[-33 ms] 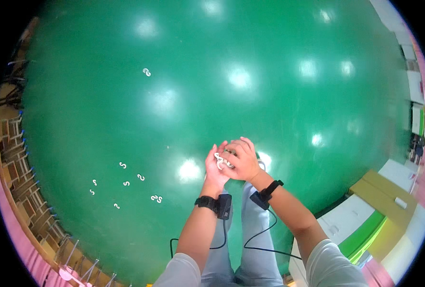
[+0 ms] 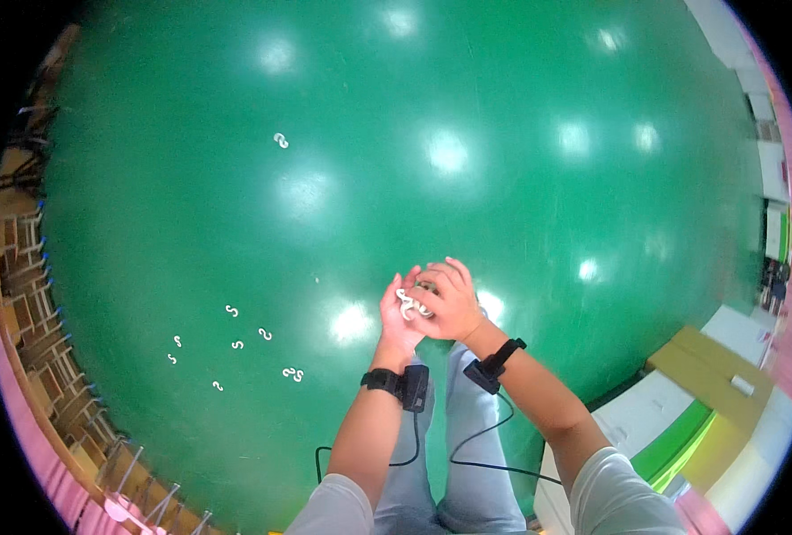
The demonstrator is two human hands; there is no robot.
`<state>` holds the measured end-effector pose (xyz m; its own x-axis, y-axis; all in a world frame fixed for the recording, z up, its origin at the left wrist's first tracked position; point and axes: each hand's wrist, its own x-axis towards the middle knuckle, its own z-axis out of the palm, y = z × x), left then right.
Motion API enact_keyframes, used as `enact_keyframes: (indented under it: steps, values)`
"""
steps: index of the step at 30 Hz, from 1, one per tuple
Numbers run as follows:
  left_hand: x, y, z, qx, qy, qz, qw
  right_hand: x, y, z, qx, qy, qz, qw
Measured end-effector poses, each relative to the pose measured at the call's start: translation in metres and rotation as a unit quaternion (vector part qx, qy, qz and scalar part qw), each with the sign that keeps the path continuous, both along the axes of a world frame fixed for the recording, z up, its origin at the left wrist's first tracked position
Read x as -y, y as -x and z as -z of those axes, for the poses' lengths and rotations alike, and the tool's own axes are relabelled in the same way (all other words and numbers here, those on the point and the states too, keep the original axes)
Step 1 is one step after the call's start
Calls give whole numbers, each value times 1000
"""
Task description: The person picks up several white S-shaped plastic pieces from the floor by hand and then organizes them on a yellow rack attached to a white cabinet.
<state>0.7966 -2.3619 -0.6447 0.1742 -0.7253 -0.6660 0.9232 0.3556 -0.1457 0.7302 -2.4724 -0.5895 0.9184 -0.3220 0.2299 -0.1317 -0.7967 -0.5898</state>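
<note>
Hooks (image 2: 408,308) in left hand (image 2: 400,326), right hand (image 2: 451,304) above, axes apparently mixed

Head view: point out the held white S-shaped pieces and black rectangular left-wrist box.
Held white S-shaped pieces (image 2: 408,305), head view: a curved stretch.
Black rectangular left-wrist box (image 2: 416,388), head view: its broad face.

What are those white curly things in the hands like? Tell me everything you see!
The white curly pieces look smooth, perhaps plastic, and bend in rounded curves. They're bunched at different angles, resting in the cupped left hand, with the right hand curled over them. Its fingers hide some, so I can't count them all.
</note>
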Motion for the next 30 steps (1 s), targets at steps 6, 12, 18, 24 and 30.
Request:
enact_keyframes:
  steps: [6,12,18,24,30]
  values:
    - [-17,-112,-32,-25,37,-94,995,6,-121,-37,85,-91,-85,989]
    - [-57,-234,5,69,101,-123,985,38,-232,26,23,-206,66,976]
    - [-100,-367,68,135,152,-206,957,116,-358,182,-216,-130,6,968]
    - [-128,-452,153,224,204,-273,913,103,-492,311,-387,-78,-109,912]
    - [-179,-434,236,173,149,-319,920,41,-574,416,-413,-12,2,911]
